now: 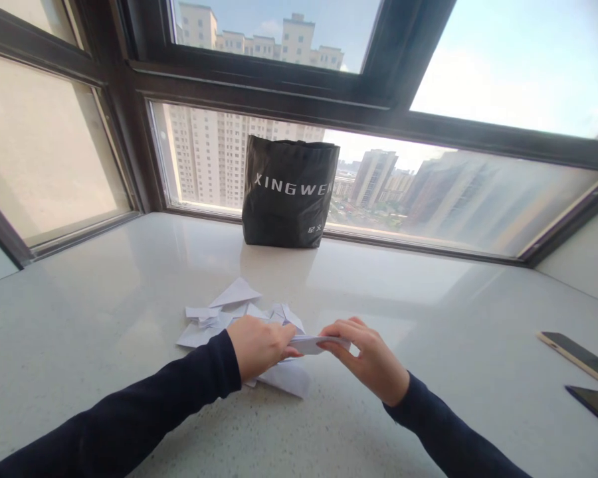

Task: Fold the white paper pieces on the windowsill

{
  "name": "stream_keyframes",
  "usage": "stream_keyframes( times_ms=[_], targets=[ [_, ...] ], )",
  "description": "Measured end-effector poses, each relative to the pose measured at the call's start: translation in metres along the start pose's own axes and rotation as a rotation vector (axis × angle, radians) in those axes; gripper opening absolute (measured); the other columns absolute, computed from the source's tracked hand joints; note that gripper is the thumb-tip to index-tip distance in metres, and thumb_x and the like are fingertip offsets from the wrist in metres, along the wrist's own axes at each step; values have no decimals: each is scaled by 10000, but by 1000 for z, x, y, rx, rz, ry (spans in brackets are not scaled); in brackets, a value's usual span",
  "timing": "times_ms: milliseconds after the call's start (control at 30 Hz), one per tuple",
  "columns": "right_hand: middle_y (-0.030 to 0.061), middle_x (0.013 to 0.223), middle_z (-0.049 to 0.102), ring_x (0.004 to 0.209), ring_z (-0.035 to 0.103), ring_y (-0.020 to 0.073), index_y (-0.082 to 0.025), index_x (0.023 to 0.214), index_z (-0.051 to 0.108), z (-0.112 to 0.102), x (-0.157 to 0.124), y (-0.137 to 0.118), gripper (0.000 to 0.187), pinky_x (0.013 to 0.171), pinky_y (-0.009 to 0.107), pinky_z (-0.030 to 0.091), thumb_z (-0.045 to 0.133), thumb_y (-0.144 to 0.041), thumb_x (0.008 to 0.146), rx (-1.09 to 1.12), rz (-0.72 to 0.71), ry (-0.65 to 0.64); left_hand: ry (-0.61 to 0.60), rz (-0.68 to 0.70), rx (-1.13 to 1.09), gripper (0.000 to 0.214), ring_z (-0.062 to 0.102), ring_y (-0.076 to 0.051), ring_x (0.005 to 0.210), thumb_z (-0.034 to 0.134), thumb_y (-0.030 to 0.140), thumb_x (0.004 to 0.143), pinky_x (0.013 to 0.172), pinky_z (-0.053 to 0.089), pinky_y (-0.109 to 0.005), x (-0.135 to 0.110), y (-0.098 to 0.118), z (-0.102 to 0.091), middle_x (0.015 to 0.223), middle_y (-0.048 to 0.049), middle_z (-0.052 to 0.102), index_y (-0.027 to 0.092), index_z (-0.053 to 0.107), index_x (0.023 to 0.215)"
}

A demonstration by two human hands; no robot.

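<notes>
Left hand (259, 345): we pinch the folded paper (307, 344) by one end
Right hand (371, 353): pinching its other end
Loose papers (223, 321): around our left hand

Folded papers (236, 292): crowd the surface under and beyond the left hand (259, 342); passable from above.
Held paper (309, 344): bridges left hand and right hand (371, 355), barring a straight pass between.
Left sleeve (144, 405), right sleeve (453, 425): slant in from the near corners, hemming a bare strip between.
Black bag (290, 212): stands upright before the window frame (428, 249), blocking the far middle; passable around either side.
White surface (468, 352): open rightward from the right hand, up to far phone (583, 358) and near phone (595, 406), both lying flat.
</notes>
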State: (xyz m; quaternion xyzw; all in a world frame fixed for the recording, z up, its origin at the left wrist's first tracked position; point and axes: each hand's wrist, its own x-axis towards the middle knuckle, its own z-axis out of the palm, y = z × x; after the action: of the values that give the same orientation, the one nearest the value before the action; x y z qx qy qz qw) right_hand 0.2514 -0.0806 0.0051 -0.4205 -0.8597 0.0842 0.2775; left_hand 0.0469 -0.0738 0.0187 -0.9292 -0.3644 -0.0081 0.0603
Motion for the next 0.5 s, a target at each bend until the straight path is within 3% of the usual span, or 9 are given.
stream_keyframes(
  times_ms=[133, 300, 500],
  targets=[
    [17, 630, 602, 587, 529, 138, -187, 691, 570, 14, -10, 8, 163, 556, 243, 398, 485, -268, 804, 27, 50, -29, -102, 17, 32, 317, 629, -237, 505, 367, 386, 853, 381, 430, -249, 3, 4, 12, 575, -92, 636, 112, 526, 845],
    [19, 636, 614, 588, 537, 137, -182, 698, 587, 16, -10, 9, 128, 539, 233, 404, 511, -250, 776, 94, 112, -29, -70, 17, 46, 323, 624, -246, 471, 377, 388, 848, 355, 414, -248, 2, 5, 16, 532, -94, 624, 107, 536, 840],
    [23, 639, 643, 588, 574, 138, -157, 724, 609, 9, -1, 18, 156, 552, 233, 434, 553, -303, 729, 324, 273, -112, -39, -15, 11, 286, 621, -229, 480, 344, 349, 868, 378, 405, -240, 5, 2, 14, 527, -69, 611, 138, 533, 828]
  ],
)
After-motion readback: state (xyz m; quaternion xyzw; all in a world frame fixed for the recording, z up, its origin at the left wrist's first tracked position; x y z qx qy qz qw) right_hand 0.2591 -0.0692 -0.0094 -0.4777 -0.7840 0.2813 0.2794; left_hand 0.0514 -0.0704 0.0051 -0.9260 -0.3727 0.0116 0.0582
